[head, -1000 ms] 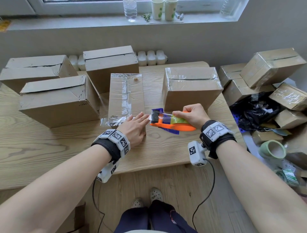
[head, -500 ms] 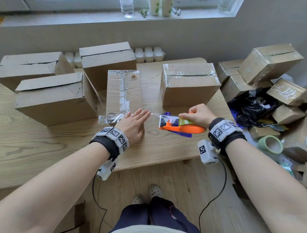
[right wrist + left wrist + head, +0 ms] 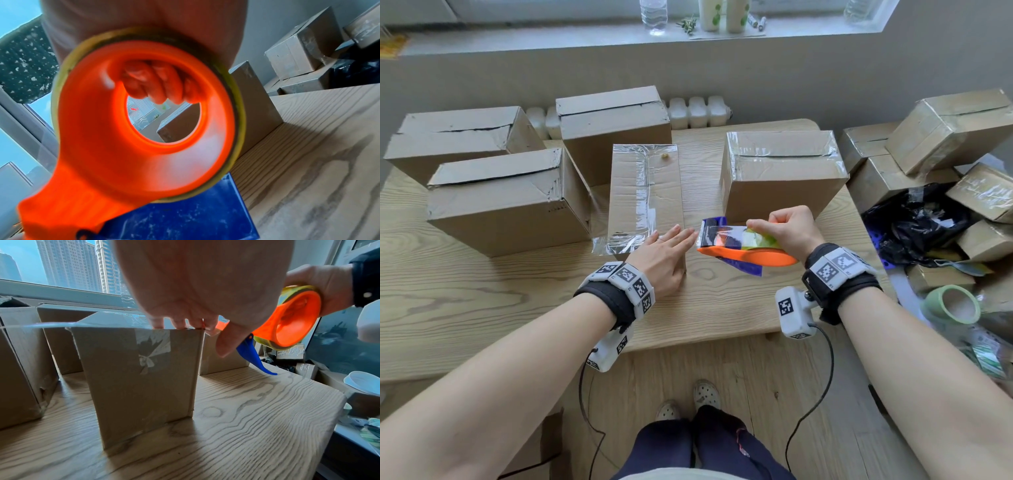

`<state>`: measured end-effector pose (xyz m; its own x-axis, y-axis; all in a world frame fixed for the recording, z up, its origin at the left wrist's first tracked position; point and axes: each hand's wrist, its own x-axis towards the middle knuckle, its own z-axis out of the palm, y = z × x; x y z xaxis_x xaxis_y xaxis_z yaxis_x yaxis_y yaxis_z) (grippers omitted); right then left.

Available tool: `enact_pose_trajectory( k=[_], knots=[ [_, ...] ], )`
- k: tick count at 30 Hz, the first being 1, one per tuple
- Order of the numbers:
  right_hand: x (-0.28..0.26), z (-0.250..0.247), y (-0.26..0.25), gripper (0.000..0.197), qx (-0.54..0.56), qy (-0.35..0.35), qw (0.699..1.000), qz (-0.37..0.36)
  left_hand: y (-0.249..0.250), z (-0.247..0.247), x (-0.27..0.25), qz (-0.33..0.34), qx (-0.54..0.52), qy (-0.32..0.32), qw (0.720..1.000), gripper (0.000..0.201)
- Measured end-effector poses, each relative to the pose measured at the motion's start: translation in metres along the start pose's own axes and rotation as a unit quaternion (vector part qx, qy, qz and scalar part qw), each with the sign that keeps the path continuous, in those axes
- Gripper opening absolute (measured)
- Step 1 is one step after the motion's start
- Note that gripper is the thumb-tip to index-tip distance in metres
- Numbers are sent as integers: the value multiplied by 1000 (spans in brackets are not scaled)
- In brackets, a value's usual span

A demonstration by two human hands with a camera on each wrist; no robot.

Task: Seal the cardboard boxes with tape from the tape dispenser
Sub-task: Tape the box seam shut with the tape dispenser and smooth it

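A narrow cardboard box [image 3: 645, 192] stands mid-table, clear tape running along its top and overhanging its near left corner. My left hand [image 3: 664, 255] lies flat on the box's near top edge, fingers straight; in the left wrist view the fingertips [image 3: 179, 323] press down on that edge of the box [image 3: 139, 369]. My right hand [image 3: 789, 229] grips the orange tape dispenser [image 3: 746, 251] with its blue blade guard, just right of the box. The dispenser [image 3: 144, 129] fills the right wrist view, my fingers curled through its ring. The dispenser [image 3: 287, 318] hangs above the table.
Three unsealed boxes [image 3: 506, 202] stand at the left and back. A taped box [image 3: 780, 178] stands at the right. Beside the table [image 3: 739, 308], several taped boxes [image 3: 948, 130], a black bag [image 3: 917, 222] and a green tape roll [image 3: 952, 305] lie piled. Bottles stand on the windowsill.
My right hand pulled the dispenser right and away from the box, then brought it back near my left fingertips. My left hand stayed pressed on the box's near edge.
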<state>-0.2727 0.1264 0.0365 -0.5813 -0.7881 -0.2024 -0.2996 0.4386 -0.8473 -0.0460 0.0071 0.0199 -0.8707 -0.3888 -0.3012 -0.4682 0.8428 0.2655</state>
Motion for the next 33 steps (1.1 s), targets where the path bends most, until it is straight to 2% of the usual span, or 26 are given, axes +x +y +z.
enact_pose_trajectory(
  k=[3,6,7,9,13,17,20,24,29,33],
  knots=[
    [2,2,3,50,25,-8,1000,7,0,1,0,4,11,3,1000,70],
    [7,-2,-8,52,130,46,990,-12,1,2,-3,13,57,3,998,61],
    [10,-6,-17,47,130,51,990,-15,1,1,-3,13,57,0,998,61],
    [14,-13,-36,40,87,38,995,-12,0,-2,-3,23,45,-21,999,62],
    [17,-10,-37,50,27,34,999,-12,-3,-5,-4,35,35,-37,998,63],
    [10,7,-15,52,-45,56,997,13,-6,-3,-11,32,-23,28,999,73],
    [2,23,0,40,-123,12,991,44,-15,-1,-25,-18,-53,93,994,71],
    [-6,46,13,29,-187,-34,979,72,-32,12,-55,-121,-98,141,978,72],
    [-13,66,29,26,-242,-38,967,71,-39,28,-75,-186,-201,132,953,77],
    [-17,79,37,38,-263,-32,962,72,-35,32,-75,-194,-245,136,940,73]
  ],
)
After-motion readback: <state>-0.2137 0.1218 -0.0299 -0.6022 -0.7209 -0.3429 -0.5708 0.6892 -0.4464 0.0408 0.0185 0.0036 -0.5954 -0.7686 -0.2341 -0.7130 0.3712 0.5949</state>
